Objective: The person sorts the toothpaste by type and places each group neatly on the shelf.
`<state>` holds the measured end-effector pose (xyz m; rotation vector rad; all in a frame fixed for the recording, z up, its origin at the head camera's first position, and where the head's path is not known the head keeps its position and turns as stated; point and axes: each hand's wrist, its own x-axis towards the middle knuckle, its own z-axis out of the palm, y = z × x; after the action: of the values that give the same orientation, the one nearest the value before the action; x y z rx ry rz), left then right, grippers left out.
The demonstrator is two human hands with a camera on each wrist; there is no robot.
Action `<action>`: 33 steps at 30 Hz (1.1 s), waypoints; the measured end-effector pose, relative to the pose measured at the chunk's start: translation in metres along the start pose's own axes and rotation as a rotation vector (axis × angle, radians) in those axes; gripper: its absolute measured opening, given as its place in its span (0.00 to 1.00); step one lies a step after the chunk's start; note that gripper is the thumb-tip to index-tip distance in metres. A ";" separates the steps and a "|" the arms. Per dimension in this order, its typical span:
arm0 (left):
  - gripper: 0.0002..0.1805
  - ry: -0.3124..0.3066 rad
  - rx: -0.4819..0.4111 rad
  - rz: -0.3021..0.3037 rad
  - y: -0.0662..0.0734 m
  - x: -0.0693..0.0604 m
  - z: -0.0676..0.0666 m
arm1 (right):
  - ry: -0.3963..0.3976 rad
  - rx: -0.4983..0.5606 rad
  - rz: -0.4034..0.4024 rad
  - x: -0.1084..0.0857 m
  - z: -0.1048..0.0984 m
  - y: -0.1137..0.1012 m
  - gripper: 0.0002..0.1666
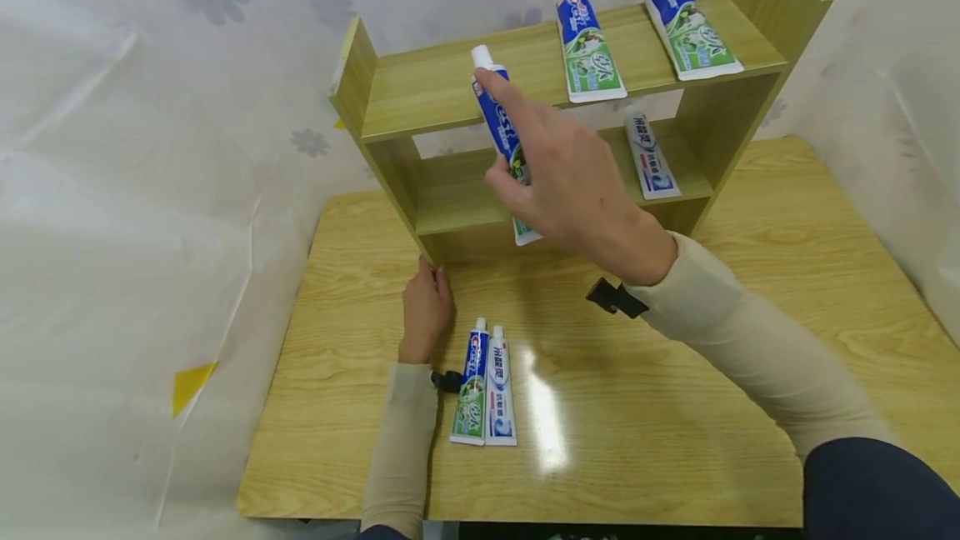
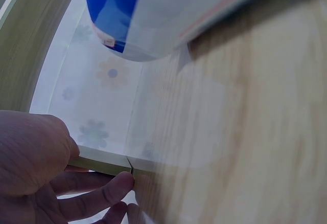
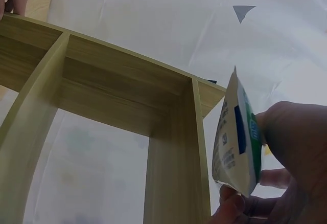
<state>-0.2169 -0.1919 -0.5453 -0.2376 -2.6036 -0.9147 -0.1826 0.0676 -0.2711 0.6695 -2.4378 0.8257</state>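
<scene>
My right hand (image 1: pixel 581 182) holds a blue, white and green Crest toothpaste tube (image 1: pixel 497 119), cap up, in front of the upper board of a wooden shelf (image 1: pixel 420 94). In the right wrist view the tube (image 3: pixel 237 142) is seen edge-on between thumb and fingers. Low on the shelf's left side, my left hand (image 1: pixel 426 311) grips the panel; its thumb and fingers pinch the panel's edge (image 2: pixel 104 165) in the left wrist view. Two more Crest tubes, one central (image 1: pixel 590 48) and one at the right (image 1: pixel 690 27), lie on the upper board.
A white toothpaste tube (image 1: pixel 649 155) lies on the lower board's right side. On the wooden table (image 1: pixel 637 407), a Crest tube (image 1: pixel 472 386) and a white tube (image 1: pixel 499 390) lie side by side beside my left wrist. Sheeted walls (image 1: pixel 150 215) stand left, right and behind.
</scene>
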 end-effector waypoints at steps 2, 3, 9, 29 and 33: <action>0.14 0.017 0.007 0.014 -0.005 0.000 0.004 | -0.001 -0.005 0.010 0.004 -0.001 0.000 0.44; 0.14 0.019 0.015 0.014 -0.006 0.000 0.004 | -0.003 -0.008 0.015 0.006 -0.001 0.000 0.44; 0.16 0.030 0.018 0.026 -0.016 0.002 0.011 | 0.003 -0.026 0.023 0.016 -0.002 0.001 0.44; 0.18 -0.013 0.090 -0.004 -0.049 0.005 0.036 | -0.085 -0.093 0.124 0.060 -0.011 -0.008 0.43; 0.17 -0.006 0.092 -0.008 -0.048 0.005 0.035 | -0.119 -0.148 0.149 0.072 -0.012 -0.008 0.42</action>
<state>-0.2443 -0.2065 -0.5960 -0.2063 -2.6458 -0.7957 -0.2302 0.0484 -0.2181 0.4991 -2.6512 0.6700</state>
